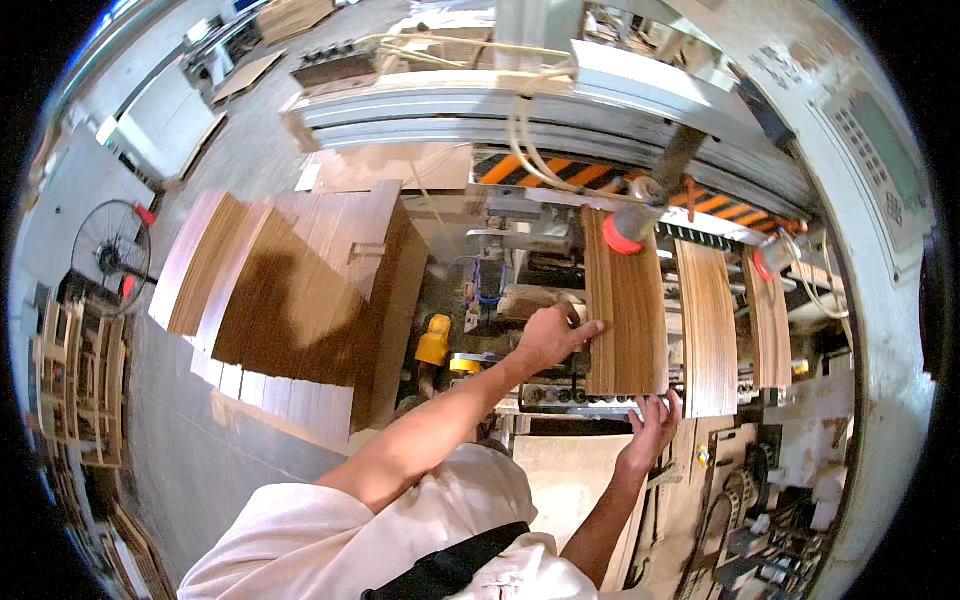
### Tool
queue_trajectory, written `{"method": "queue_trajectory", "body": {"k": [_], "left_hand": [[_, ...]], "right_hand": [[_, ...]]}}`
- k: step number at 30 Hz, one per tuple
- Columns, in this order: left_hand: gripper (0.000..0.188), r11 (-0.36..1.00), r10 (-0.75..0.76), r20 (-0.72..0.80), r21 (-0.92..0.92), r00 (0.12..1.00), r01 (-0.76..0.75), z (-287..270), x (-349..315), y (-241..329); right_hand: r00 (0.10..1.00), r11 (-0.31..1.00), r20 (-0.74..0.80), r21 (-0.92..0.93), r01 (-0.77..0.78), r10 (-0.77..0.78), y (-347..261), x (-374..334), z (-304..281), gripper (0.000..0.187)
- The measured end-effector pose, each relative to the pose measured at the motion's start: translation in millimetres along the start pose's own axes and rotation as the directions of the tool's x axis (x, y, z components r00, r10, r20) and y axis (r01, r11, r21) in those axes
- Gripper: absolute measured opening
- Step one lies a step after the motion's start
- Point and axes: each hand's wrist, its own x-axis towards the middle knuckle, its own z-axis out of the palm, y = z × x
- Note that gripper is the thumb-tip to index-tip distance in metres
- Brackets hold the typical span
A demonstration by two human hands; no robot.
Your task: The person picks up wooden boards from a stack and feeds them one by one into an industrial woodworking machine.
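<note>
The wood-grain board is lying lengthwise on the machine bed, between the person's two hands, its near end facing the body. The left hand is bearing on its left long edge, fingertips meeting the side; whether that grip is closing around the board, I cannot tell. The right hand is reaching up to the near end by the right corner, fingers a little parted; from here I cannot tell whether its grip is pinching or merely touching.

For steadying this board well, I'd say both hands should be pressing evenly, side and end together, so it isn't twisting, with fingertips staying well out from under the red-rimmed clamp foot, which is standing over the far end.

Just to the right, a second board is lying roughly parallel, and a narrower-looking third board is sitting beyond it. Off to the left, a big panel stack is standing near a yellow-capped fitting. Farther out, a control panel is overlooking everything from the right.
</note>
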Motion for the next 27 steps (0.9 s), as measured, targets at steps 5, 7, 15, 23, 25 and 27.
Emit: {"method": "queue_trajectory", "body": {"k": [5,7,15,23,25,27], "left_hand": [[0.069,0.998,0.013,-0.008,0.055,1.0,-0.012,2,-1,1],[0.069,0.997,0.04,-0.024,0.066,0.999,-0.038,5,0,0],[0.063,0.996,0.035,0.007,0.081,0.999,-0.035,1,-1,5],[0.061,0.995,0.097,0.006,-0.005,0.995,-0.097,9,2,-8],[0.062,0.988,0.151,-0.009,0.022,0.989,-0.15,8,-2,-8],[0.065,0.989,0.141,0.05,0.031,0.989,-0.142,5,-8,-7]], "right_hand": [[0.996,0.994,0.091,-0.114,-0.003,0.013,-4,-6,-3,0.056],[0.994,0.992,0.11,-0.127,-0.002,0.016,-6,-8,-6,0.055],[0.991,0.989,0.111,-0.133,-0.061,0.076,-8,-13,-2,0.058],[0.994,0.986,-0.087,-0.155,0.054,-0.068,12,21,-5,0.059],[0.996,0.985,-0.033,-0.154,0.072,-0.078,15,29,-6,0.054],[0.994,0.975,-0.045,-0.203,0.091,-0.102,19,34,-4,0.045]]}}
